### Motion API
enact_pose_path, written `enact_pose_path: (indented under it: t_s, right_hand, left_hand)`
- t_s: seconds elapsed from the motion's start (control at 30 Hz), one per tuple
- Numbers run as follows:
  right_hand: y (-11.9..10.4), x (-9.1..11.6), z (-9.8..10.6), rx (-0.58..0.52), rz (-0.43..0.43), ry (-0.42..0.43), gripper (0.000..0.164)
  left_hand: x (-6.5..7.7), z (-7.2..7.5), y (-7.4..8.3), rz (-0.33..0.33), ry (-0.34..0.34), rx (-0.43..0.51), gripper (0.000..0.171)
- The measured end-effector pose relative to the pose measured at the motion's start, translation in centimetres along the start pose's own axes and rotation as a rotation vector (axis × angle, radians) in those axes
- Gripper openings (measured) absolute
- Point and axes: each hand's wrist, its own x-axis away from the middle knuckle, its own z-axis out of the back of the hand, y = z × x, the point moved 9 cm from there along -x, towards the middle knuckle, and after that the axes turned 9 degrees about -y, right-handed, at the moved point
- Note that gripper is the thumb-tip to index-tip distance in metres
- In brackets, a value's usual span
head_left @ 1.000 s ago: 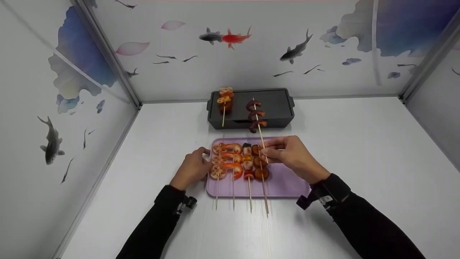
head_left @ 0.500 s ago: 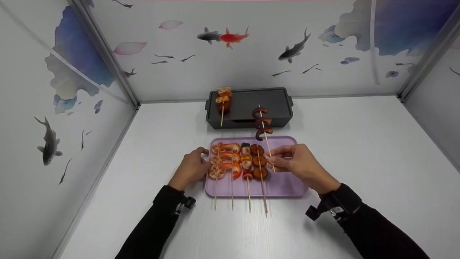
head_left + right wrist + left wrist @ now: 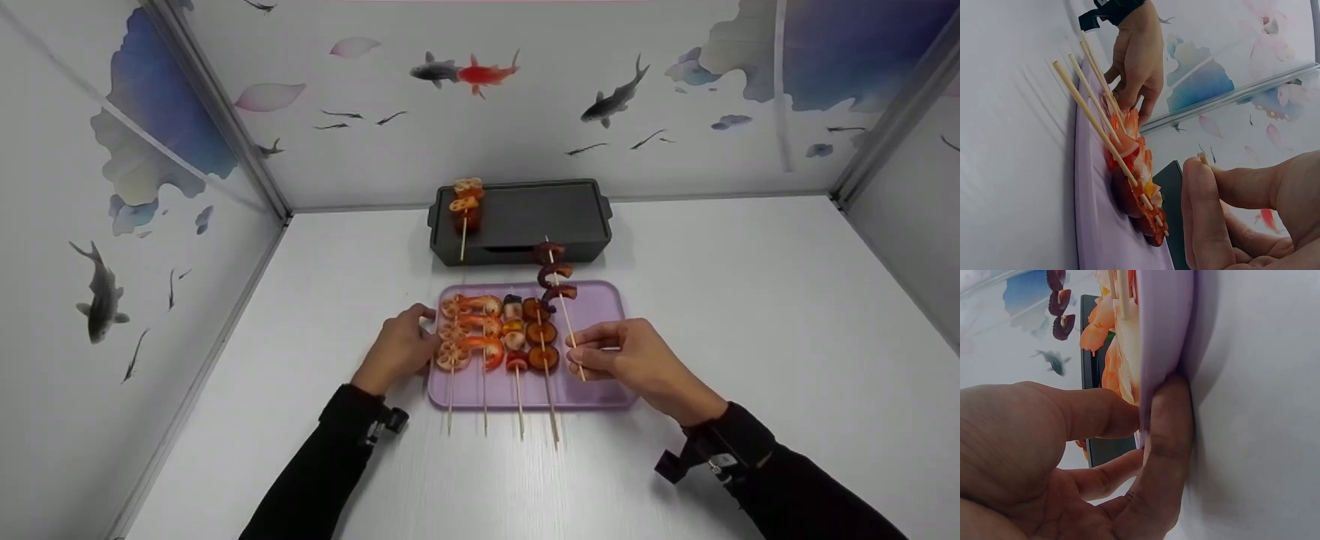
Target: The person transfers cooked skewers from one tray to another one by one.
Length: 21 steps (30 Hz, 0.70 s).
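Note:
In the head view my right hand [image 3: 645, 367] pinches the lower stick of a skewer of dark red, curled, tentacle-like pieces [image 3: 556, 273]. It holds the skewer tilted over the right part of a lilac tray [image 3: 601, 304]. The right wrist view shows the stick's end [image 3: 1203, 159] between thumb and fingertips. My left hand [image 3: 397, 349] grips the tray's left side; in the left wrist view its thumb [image 3: 1103, 413] is at the rim and a finger lies along the outer wall. On the tray lie skewers of lotus root slices [image 3: 453, 355], shrimp [image 3: 491, 352], mixed pieces [image 3: 514, 330] and round brown slices [image 3: 542, 358].
Behind the tray, against the back wall, stands a black tabletop grill [image 3: 540, 214]. A skewer with lotus root and brown pieces [image 3: 466, 204] lies on its left part, stick pointing forward. Printed walls [image 3: 337, 165] enclose the white table [image 3: 735, 300] at the back and sides.
My right hand has drawn the tentacle-like skewer toward me and slightly right, from over the grill's front to over the tray. The left hand stays at the tray's left edge.

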Motion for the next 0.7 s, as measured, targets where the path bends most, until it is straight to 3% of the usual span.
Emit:
enact_pose_path:
  t_s: [0.27,0.7]
  right_hand:
    - [0.7,1.0,0.0,0.055,-0.025,-0.007,0.042]
    - [2.4,2.6,-0.3,0.056,-0.076,-0.013,0.044]
  left_hand:
    - [0.0,0.1,0.2,-0.007,0.007,-0.013,0.043]
    - [0.0,0.1,0.0,-0.031,0.003,-0.028,0.042]
